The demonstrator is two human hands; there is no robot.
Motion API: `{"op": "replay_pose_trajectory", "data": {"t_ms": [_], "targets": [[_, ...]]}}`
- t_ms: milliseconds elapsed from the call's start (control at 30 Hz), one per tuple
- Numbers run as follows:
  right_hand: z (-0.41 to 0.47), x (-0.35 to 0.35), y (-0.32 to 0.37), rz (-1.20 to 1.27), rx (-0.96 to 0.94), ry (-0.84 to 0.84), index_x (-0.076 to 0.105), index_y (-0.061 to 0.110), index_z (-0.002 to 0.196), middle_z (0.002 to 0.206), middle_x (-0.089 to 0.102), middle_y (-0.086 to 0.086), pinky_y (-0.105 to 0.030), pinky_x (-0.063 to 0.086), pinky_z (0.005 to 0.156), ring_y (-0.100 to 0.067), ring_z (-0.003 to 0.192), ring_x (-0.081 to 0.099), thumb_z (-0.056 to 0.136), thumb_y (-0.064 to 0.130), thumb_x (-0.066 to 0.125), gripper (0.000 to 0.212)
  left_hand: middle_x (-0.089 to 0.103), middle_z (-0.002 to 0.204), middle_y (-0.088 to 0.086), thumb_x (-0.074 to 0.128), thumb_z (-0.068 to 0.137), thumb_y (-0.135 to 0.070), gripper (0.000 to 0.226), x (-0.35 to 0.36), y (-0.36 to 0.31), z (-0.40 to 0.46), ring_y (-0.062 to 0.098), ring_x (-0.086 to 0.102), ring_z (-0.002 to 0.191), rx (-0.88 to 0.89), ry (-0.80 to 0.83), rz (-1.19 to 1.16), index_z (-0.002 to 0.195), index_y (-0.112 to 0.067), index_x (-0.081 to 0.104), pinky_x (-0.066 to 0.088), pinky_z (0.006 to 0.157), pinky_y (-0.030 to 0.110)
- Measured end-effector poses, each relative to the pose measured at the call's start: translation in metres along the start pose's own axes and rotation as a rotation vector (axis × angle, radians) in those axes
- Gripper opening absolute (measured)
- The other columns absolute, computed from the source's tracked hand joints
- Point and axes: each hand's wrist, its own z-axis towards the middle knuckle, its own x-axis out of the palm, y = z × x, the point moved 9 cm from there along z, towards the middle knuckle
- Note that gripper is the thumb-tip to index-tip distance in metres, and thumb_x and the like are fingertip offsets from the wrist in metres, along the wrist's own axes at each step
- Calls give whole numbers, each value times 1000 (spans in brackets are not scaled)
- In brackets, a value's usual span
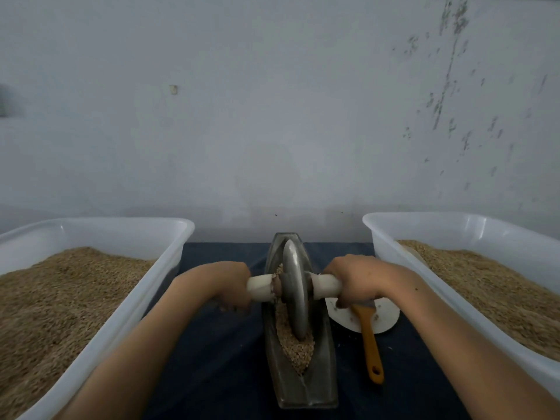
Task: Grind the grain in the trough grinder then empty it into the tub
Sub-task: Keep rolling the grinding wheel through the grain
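The left hand [225, 286] and right hand [354, 281] each grasp a pale handle [325, 287] on either side of the metal grinding wheel [294, 287], fingers curled around it. The wheel stands upright in the narrow trough [325, 353] at the middle, with crushed grain [295, 348] heaped at its near end. A tub [157, 268] of grain sits left, another tub [391, 253] right. A yellow-handled brush [371, 344] lies on a white plate [385, 316] just right of the trough.

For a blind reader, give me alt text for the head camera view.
Two hands, left hand and right hand, grip the white handles of a metal wheel standing in a grain-filled trough, between two tubs of grain; a brush lies alongside.
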Motion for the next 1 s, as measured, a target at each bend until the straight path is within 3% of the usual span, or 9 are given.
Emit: {"op": "replay_pose_trajectory", "data": {"t_ms": [100,233,333,400,500,633,767,867,1000], "targets": [[0,1,-1,10,5,3,60,23,118,108,66,0,-29,47,73,-17,95,61,82,22,72,38,62,70,-4,68,78,-21,17,-3,-1,-2,8,57,58,-9,-22,17,92,-16,60,44,57,20],[4,-9,-2,-36,27,-224,59,26,106,102,66,1,-29,41,68,-17,88,61,86,19,61,22,63,101,0,63,82,-30,31,-27,-3,0,19,60,91,-66,-406,234,111,-22,58,39,70,30],[2,-18,-4,-68,55,-461,53,27,97,97,65,3,-30,39,67,-19,87,61,90,19,54,11,62,99,-2,55,87,-29,19,-35,-6,-4,20,59,91,-56,-617,207,105,-25,54,36,68,30],[3,-17,-5,-48,54,-491,53,27,97,97,66,3,-31,41,70,-19,87,61,90,20,54,10,62,97,-3,54,87,-29,16,-36,-7,-6,19,59,89,-42,-672,200,103,-25,53,37,67,30],[3,-15,-5,-43,40,-382,56,26,104,102,65,2,-30,42,71,-18,91,61,89,20,57,16,62,100,-2,57,86,-29,21,-32,-5,-2,19,59,92,-56,-596,224,107,-24,55,38,69,30],[0,-3,-1,-16,21,-80,59,23,117,107,65,0,-30,45,74,-16,92,60,83,22,70,36,64,104,1,67,79,-31,38,-16,2,5,19,61,93,-46,-259,207,114,-20,58,43,73,30],[-5,1,2,31,2,35,59,23,122,111,65,-1,-30,48,77,-18,98,62,81,22,73,43,70,94,4,72,71,-28,38,-2,7,7,16,62,77,-35,-66,134,107,-16,64,43,63,26],[-2,-4,2,-21,16,-57,59,24,119,107,66,0,-29,45,72,-17,94,61,83,22,70,38,66,91,-1,70,72,-30,37,-6,9,10,15,58,74,-57,-140,130,107,-18,62,41,63,27],[2,-15,1,-76,40,-316,57,28,103,100,65,2,-29,37,66,-18,85,59,88,20,58,18,62,96,-3,60,80,-31,26,-26,3,9,18,57,84,-33,-475,226,105,-24,57,37,67,30]]}}
